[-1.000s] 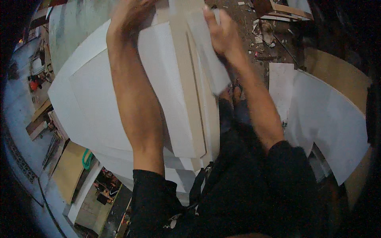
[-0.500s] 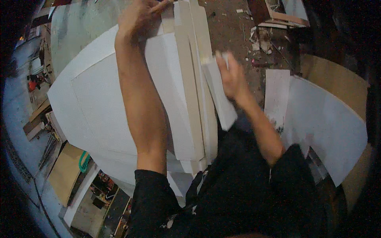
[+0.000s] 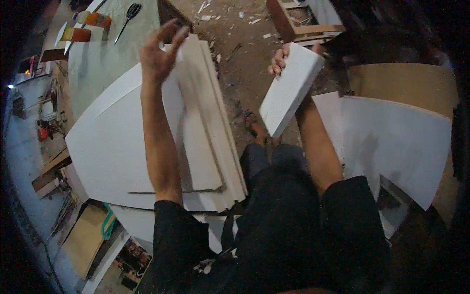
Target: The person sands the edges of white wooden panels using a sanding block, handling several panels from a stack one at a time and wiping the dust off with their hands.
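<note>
Smooth matt block (image 3: pixel 290 90), smooth matt panels (image 3: pixel 115 139), metal-bladed scissors (image 3: pixel 129 19), wooden frame (image 3: pixel 281 20), streaky tabletop (image 3: pixel 105 66), matt cloth shirt (image 3: pixel 281 220), rough gritty floor (image 3: pixel 240 66)

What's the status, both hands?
Right hand gripping white rectangular block. Left hand open, empty, near stacked flat white panels. Dark-handled scissors beyond, clear of both hands.

A cluttered workshop: pale scraps (image 3: pixel 206 18) litter a dirty brown floor (image 3: pixel 242 90); a white board (image 3: pixel 411 147) and a tan board (image 3: pixel 406 81) fill the right; scissors (image 3: pixel 126 24) lie on a worn greenish tabletop (image 3: pixel 112 73), far left; white panels (image 3: pixel 117 142) are stacked nearer.
</note>
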A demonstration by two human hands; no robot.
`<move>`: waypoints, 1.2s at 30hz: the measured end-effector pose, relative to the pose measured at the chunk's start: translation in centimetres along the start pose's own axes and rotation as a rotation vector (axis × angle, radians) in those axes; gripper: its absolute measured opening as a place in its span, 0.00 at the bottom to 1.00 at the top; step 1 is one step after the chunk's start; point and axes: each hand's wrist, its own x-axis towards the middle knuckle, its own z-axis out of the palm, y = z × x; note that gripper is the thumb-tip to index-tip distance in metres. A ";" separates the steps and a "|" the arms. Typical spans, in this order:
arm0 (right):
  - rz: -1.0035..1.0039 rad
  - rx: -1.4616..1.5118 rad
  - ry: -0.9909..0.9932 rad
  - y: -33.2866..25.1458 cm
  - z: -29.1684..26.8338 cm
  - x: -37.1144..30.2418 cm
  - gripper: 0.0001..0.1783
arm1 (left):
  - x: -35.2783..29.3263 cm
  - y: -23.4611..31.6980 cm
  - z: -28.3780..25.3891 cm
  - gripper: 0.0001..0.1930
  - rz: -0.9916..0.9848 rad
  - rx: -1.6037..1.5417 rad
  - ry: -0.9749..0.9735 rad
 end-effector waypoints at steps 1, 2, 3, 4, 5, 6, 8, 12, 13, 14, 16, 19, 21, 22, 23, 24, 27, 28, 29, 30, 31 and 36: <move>-0.134 -0.065 0.036 0.0 2.0 -0.4 0.40 | -2.2 2.1 1.2 0.28 -0.016 -0.192 -0.058; -0.215 -0.032 0.020 -0.4 3.3 -1.1 0.35 | -4.6 4.7 2.6 0.30 -0.031 -0.381 -0.116; -0.248 -0.023 -0.022 -0.9 4.8 -1.3 0.34 | -6.9 7.7 3.2 0.32 -0.101 -0.177 -0.295; -0.290 -0.021 -0.063 -1.6 6.8 -1.6 0.32 | -9.2 10.0 4.7 0.33 -0.174 -0.247 -0.381; -0.334 -0.006 -0.111 -2.2 8.1 -1.5 0.31 | -10.8 11.6 5.4 0.36 -0.274 -0.436 -0.493; -0.341 -0.025 -0.189 -2.3 8.3 -2.0 0.29 | -12.3 12.4 6.2 0.35 -0.272 -0.555 -0.544; -0.327 -0.023 -0.094 -2.5 10.1 -3.4 0.29 | -14.0 14.4 5.7 0.33 -0.323 -0.733 -0.485; -0.271 -0.327 0.231 -4.5 16.4 -8.4 0.34 | -15.9 17.6 3.7 0.33 -0.249 -0.778 -0.309; -0.205 -0.443 0.320 -5.7 17.9 -10.0 0.36 | -16.4 18.3 2.8 0.34 -0.240 -0.768 -0.296; -0.294 -0.544 0.416 -6.3 18.5 -11.8 0.39 | -17.2 18.9 2.3 0.34 -0.211 -0.719 -0.249; -0.389 -0.786 0.534 -7.3 19.5 -14.4 0.43 | -18.2 20.1 1.4 0.35 -0.143 -0.612 -0.155; -0.386 -1.406 0.594 -6.1 22.2 -16.2 0.42 | -19.7 21.9 0.8 0.36 -0.151 -0.553 -0.082; -0.355 -1.220 0.616 -4.8 21.5 -17.1 0.43 | -20.3 22.5 1.1 0.35 -0.221 -0.625 -0.039; -0.281 -1.075 0.609 -4.0 20.2 -17.9 0.42 | -20.7 22.4 1.4 0.35 -0.236 -0.664 -0.009; -0.178 -0.902 0.637 -2.9 18.6 -18.8 0.45 | -21.1 22.0 2.1 0.35 -0.254 -0.714 0.023; -0.068 -0.707 0.662 -1.7 17.3 -19.4 0.49 | -21.4 21.8 2.7 0.35 -0.284 -0.777 0.027; -0.323 -0.863 0.647 3.2 20.4 -16.1 0.37 | -23.5 20.3 5.5 0.37 -0.358 -0.913 0.027; -0.224 -0.794 0.739 2.8 21.3 -15.1 0.34 | -24.2 20.0 6.2 0.38 -0.374 -0.919 0.001; -0.127 -0.728 0.823 2.5 21.8 -13.7 0.30 | -24.8 19.6 6.5 0.40 -0.383 -0.926 -0.023; -0.034 -0.659 0.915 2.5 22.1 -12.5 0.27 | -25.3 19.6 6.3 0.43 -0.550 -1.023 -0.141; -0.032 -0.787 0.868 2.7 22.0 -11.7 0.24 | -25.7 18.9 6.1 0.44 -0.479 -0.905 -0.070; -0.045 -1.427 0.401 3.9 18.7 -8.0 0.21 | -21.1 12.9 -1.2 0.39 -0.123 -0.283 0.294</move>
